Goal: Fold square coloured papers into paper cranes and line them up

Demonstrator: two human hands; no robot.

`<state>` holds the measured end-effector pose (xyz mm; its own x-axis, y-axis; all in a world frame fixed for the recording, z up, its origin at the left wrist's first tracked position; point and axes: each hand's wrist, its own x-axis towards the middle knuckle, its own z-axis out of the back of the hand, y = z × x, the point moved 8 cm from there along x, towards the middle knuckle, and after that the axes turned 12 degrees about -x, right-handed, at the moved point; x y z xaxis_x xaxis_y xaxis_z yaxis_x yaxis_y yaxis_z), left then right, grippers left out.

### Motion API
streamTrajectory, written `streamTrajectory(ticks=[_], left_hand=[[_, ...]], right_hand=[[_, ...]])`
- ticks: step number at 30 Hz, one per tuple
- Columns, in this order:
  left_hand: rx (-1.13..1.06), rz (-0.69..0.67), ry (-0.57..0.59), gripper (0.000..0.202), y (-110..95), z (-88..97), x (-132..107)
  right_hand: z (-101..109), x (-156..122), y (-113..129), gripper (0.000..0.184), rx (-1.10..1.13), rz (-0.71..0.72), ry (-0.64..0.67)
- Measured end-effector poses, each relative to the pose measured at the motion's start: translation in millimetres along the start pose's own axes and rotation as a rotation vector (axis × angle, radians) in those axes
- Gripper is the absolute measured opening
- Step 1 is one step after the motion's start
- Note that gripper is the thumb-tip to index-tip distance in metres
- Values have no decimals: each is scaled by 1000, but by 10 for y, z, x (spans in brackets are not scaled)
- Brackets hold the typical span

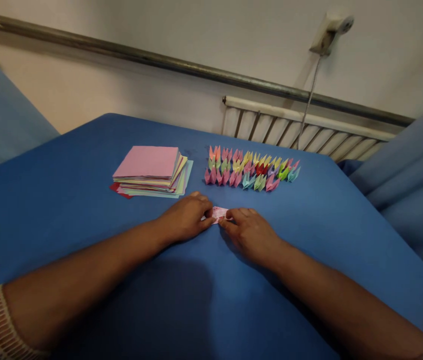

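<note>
A small folded piece of pink origami paper lies between my hands, low over the blue tabletop. My left hand pinches its left end with thumb and fingers. On the other side, my right hand grips the right end, thumb and forefinger closed on it. Only the middle of the paper shows; both ends are covered by fingers. Beyond my left hand sits a thick stack of coloured paper squares, a pink sheet on top. Rows of folded paper cranes in several colours stand beyond my right hand.
The blue table reaches back to a wall with a metal rail. A white radiator stands behind the table's far right edge. A cord hangs from a wall fitting. Blue curtains hang at both sides.
</note>
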<state>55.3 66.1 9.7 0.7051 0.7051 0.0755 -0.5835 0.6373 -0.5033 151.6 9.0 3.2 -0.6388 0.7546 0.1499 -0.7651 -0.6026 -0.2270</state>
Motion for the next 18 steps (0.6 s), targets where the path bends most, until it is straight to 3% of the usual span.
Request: streamTrajectory(ticks=[7, 18], left_hand=[[-78, 68, -149, 36, 138, 21, 20], [-215, 13, -188, 8, 93, 3, 27]], right_hand=[[2, 11, -1, 29, 170, -9, -35], [39, 26, -25, 29, 288, -26, -47]])
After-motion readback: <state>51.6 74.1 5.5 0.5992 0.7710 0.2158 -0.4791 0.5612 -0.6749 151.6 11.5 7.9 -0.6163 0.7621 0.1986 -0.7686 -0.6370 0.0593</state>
